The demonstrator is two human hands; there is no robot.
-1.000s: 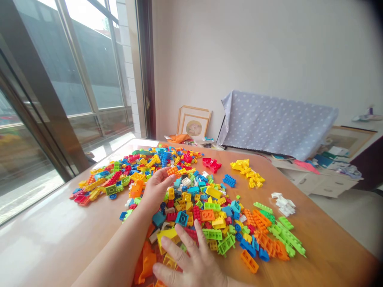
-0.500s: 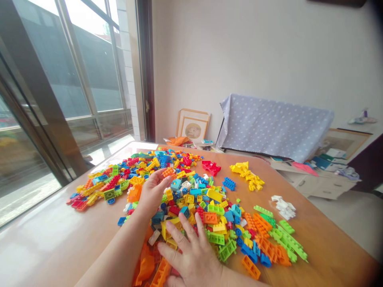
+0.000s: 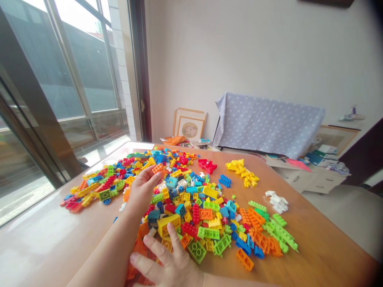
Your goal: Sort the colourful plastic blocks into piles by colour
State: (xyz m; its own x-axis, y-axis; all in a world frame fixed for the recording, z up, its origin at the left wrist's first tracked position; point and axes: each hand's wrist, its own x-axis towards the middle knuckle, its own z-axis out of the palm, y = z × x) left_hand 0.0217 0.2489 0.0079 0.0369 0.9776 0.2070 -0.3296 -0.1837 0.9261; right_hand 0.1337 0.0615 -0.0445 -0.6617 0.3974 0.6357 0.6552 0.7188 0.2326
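Note:
My left hand (image 3: 143, 186) is closed, its thumb and fingers pinching an orange building brick (image 3: 157, 169) with studs, over the far part of the brick pile. My right hand (image 3: 169, 261) lies with spread fingers over the near edge of the pile and grips nothing. By its fingertips is a yellow sloped block (image 3: 168, 225). Orange pieces (image 3: 136, 263) show partly under this hand. A dark green brick (image 3: 196, 251), underside up, lies just to its right. The pile mixes red, blue, yellow, green and white bricks.
Sorted groups lie right of the pile: red bricks (image 3: 207, 166), yellow bricks (image 3: 242, 172), blue bricks (image 3: 225, 181), white bricks (image 3: 277, 201), green bricks (image 3: 281, 231) and orange bricks (image 3: 266, 239). The wooden table (image 3: 311, 211) stands beside a window. A dotted cloth (image 3: 269, 123) covers something behind.
My left hand, still holding the orange brick, appears slightly more to the left. My right hand has drawn back toward the near left, uncovering the dark green brick. The whole view has shifted a little.

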